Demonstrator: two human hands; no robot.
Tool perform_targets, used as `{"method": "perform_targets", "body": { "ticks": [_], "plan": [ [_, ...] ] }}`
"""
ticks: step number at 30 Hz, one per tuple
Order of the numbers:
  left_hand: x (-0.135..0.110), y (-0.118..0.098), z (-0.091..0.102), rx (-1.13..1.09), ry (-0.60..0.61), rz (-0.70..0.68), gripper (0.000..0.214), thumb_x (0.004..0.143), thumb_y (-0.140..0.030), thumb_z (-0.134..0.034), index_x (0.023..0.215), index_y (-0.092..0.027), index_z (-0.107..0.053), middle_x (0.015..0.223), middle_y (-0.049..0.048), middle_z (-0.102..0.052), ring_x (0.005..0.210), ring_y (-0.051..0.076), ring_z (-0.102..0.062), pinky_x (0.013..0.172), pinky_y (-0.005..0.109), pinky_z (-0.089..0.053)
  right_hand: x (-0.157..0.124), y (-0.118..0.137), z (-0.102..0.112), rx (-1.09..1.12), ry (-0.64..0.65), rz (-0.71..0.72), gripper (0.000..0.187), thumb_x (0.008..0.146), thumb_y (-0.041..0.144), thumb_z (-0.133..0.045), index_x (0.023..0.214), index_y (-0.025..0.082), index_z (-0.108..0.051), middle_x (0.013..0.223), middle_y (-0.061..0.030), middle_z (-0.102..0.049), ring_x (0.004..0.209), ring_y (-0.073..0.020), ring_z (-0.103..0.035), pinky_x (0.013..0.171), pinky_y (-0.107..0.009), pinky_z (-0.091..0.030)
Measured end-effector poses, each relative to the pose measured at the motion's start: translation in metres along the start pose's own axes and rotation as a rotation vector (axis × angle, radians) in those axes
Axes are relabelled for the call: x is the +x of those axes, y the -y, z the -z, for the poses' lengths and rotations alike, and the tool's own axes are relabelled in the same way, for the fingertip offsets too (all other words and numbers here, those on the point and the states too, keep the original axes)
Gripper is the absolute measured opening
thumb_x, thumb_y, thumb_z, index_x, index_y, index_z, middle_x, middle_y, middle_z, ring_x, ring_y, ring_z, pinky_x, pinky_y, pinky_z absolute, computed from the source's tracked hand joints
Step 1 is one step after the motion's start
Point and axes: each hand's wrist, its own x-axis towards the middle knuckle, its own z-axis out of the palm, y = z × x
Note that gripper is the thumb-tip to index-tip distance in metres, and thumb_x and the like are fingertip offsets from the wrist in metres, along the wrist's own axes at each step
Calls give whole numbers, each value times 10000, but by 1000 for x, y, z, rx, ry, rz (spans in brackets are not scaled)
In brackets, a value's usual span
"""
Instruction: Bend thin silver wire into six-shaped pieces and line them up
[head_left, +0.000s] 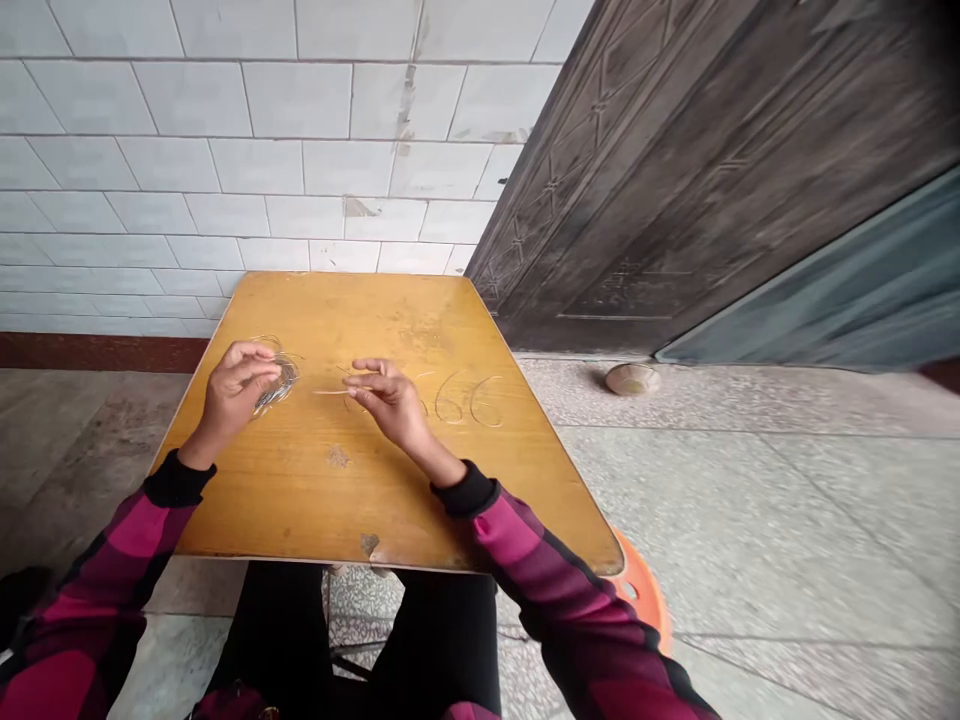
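A coil of thin silvery wire (283,386) is at the left side of the wooden table, partly hidden by my left hand (241,385). The thumb and fingertips of that hand are pinched on wire at the coil, with loose loops arching around them. My right hand (386,400), over the table's middle, pinches a short thin piece of wire (328,392) between thumb and finger. It points left towards the coil. Just right of this hand lie curved wire pieces (448,400) bent like the figure six, a similar one (484,403) beside them. Others are partly covered by the hand.
The yellow-brown table (300,500) stands against a white tiled wall (300,100). A dark carved wooden door (637,200) is at the right. An orange plastic stool (646,590) shows by the near right corner, and a roundish object (632,379) lies on the floor.
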Motion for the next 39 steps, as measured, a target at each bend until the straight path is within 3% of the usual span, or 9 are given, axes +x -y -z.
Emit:
{"method": "perform_targets", "body": {
  "ticks": [3,6,9,13,18,25,30,34,39],
  "plan": [
    [-16,-9,-14,86,4,-137,151,851,-141,-629,871,-250,-731,903,25,-640,820,147,-622,710,302,-509,-29,0,8,132,-50,-144,130,743,342,-792,856,279,-783,980,-45,-686,993,-202,-640,939,-418,-501],
    [-20,-12,-25,174,29,-298,188,838,-94,-625,873,-250,-723,839,17,-668,772,148,-614,694,305,-498,-41,1,11,475,6,-390,184,705,343,-816,861,256,-772,853,-13,-720,836,-164,-690,833,-353,-564],
    [-22,-13,-31,225,25,-339,193,831,-77,-618,859,-239,-719,826,20,-694,767,154,-624,695,305,-498,-44,7,13,734,51,-501,238,694,299,-822,916,240,-764,968,-19,-758,858,-147,-719,776,-279,-587],
    [-26,-17,-36,141,-3,-116,174,851,-139,-608,883,-256,-732,866,30,-708,811,175,-654,744,320,-514,-47,18,14,811,60,-488,212,689,302,-828,883,240,-771,963,-20,-775,800,-139,-734,724,-259,-602],
    [-31,-24,-42,-19,-1,217,102,812,-241,-658,841,-282,-747,905,36,-728,883,218,-657,828,367,-517,-52,22,14,749,151,-469,259,705,372,-818,938,269,-770,1043,-40,-762,864,-165,-733,794,-326,-597],
    [-40,-43,-47,-472,-1,543,91,771,-285,-689,849,-247,-713,871,46,-729,687,178,-623,647,342,-513,-46,8,19,489,2,-371,230,747,388,-785,895,221,-730,889,-33,-764,700,-126,-697,664,-272,-546],
    [-43,-58,-52,-787,-11,664,140,705,-269,-718,825,-233,-655,941,57,-719,769,177,-636,627,314,-504,-47,-1,15,390,-78,-287,301,778,432,-749,793,212,-545,844,-19,-727,677,-112,-675,621,-244,-516],
    [-46,-61,-61,-944,15,951,143,713,-271,-709,794,-222,-601,967,44,-691,826,160,-641,642,280,-507,-46,-6,13,320,-70,-259,352,811,481,-702,792,220,-466,857,-30,-713,694,-122,-677,649,-261,-523],
    [-45,-52,-59,-976,-24,934,190,778,-380,-644,727,-224,-549,1107,64,-685,1063,214,-623,796,351,-530,-41,-1,23,269,-162,-191,311,828,472,-691,928,243,-505,889,-23,-731,715,-137,-692,680,-287,-537]
  ]
}}
